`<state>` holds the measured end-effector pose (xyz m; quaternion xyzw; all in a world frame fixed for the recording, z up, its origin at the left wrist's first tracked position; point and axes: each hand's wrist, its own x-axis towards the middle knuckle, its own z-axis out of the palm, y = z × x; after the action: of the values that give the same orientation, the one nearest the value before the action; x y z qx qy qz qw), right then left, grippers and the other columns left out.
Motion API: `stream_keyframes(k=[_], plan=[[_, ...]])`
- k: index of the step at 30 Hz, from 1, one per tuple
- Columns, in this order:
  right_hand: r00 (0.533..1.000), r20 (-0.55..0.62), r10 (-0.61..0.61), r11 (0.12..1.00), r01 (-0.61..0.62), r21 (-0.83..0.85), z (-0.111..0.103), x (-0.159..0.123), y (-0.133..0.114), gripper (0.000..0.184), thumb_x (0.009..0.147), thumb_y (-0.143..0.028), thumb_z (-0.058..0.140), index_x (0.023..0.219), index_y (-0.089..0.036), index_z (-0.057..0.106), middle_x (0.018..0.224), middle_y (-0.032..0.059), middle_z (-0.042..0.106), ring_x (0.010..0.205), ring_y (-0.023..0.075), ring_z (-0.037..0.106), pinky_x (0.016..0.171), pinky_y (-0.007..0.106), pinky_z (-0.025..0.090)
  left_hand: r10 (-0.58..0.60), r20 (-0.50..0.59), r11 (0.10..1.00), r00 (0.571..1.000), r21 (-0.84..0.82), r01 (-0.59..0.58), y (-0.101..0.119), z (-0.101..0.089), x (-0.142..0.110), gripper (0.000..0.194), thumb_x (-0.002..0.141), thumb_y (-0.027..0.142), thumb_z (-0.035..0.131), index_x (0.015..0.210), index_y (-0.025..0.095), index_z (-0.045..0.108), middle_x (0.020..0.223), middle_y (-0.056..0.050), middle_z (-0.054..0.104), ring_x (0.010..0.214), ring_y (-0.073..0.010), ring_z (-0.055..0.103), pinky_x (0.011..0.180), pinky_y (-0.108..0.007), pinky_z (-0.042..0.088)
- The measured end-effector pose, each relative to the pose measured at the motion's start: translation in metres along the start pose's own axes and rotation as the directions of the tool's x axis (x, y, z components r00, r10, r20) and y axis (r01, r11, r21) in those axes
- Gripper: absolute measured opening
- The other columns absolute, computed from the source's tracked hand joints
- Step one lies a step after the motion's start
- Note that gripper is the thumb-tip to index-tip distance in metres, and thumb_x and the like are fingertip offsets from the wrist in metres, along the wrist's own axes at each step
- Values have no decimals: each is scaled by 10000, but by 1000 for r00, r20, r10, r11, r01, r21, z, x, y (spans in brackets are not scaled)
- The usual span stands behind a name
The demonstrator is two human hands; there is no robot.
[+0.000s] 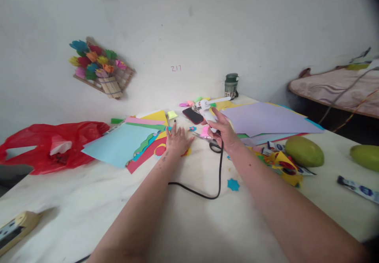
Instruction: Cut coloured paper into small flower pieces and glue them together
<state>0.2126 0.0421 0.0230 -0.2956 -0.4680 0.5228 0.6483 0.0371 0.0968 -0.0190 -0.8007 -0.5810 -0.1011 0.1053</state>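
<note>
My right hand (225, 131) is wrapped around the handle of a white hot glue gun (205, 106), with a pale glue stick (219, 100) jutting toward the right. Its black cord (220, 172) drops from the handle and curves left across the table. Fingers spread, my left hand (178, 140) lies flat on the table beside the coloured paper. A yellow paper piece (188, 152) peeks out by its palm, mostly covered. Between the hands lie black-handled scissors (215, 148) and a small blue-and-pink paper cutout (192, 128). A blue star-shaped paper (233, 184) rests nearer me.
Light-blue paper (118, 144) and a red plastic bag (79, 152) lie left, purple sheets (266, 117) right. A phone (192, 116) and dark green tumbler (231, 84) are behind. Paper scraps (286, 164) and a green mango (304, 151) sit right; a power strip (17, 229) is front left.
</note>
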Motion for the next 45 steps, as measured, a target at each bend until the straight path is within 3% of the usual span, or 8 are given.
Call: stream_keyframes(k=[4,9,17,23,28,35,41,45], plan=[[1000,15,16,1000,-16,-1,1,1,4,825,689,-330,680,1409,-265,282,848,17,640,448,60,465,339,169,236,134,-30,989,991,-57,-135,14,-7,-7,588,922,489,261,1408,181,382,1472,-97,354,1416,-298,122,1115,-574,4],[999,45,8,1000,-8,5,0,1,8,808,688,-319,681,1396,-305,291,880,14,628,490,66,487,335,147,207,490,49,855,870,-223,-469,30,-23,-22,441,927,456,291,1277,347,536,1440,48,416,1429,-244,27,1131,-516,-29],[997,70,11,999,-8,-42,1,-1,5,691,683,-321,661,1326,-303,408,905,30,621,512,73,481,329,144,193,159,-62,829,985,-533,-167,4,-21,-20,368,897,429,373,1117,309,642,1206,6,639,1309,-230,389,1137,-447,51],[994,93,51,997,-45,-62,8,-4,12,737,699,-307,638,1375,-294,345,932,28,629,564,83,510,359,150,192,-391,-8,345,921,-929,138,-1,-26,-13,397,811,484,497,571,182,589,783,-93,700,868,-240,624,842,-359,436],[997,59,53,991,-45,-127,21,-6,22,804,709,-282,625,1419,-335,251,961,5,626,588,78,501,400,158,237,-59,112,-142,992,-984,103,21,-45,-30,302,674,334,701,908,152,646,897,-63,677,900,-181,602,872,-313,401],[995,75,-66,899,92,-428,36,-4,36,721,797,-301,499,1452,-279,199,1015,37,638,737,163,576,630,291,461,3,312,-459,950,-844,278,34,-57,-46,164,727,313,601,774,157,621,708,-16,599,665,-119,559,756,-274,442],[967,243,-82,551,247,-797,57,-18,49,691,805,-230,401,1463,-167,199,1218,134,599,1048,272,575,848,393,447,-427,319,-409,846,-903,133,43,-45,-48,243,732,329,664,909,185,580,848,-36,642,846,-164,619,761,-270,472],[937,350,13,363,322,-874,60,-16,40,613,847,-233,380,1447,-179,269,1134,81,661,1005,239,599,844,343,443,-451,338,-390,826,-907,158,24,-45,-49,211,761,341,642,838,172,541,721,-5,586,672,-128,605,643,-250,481]])
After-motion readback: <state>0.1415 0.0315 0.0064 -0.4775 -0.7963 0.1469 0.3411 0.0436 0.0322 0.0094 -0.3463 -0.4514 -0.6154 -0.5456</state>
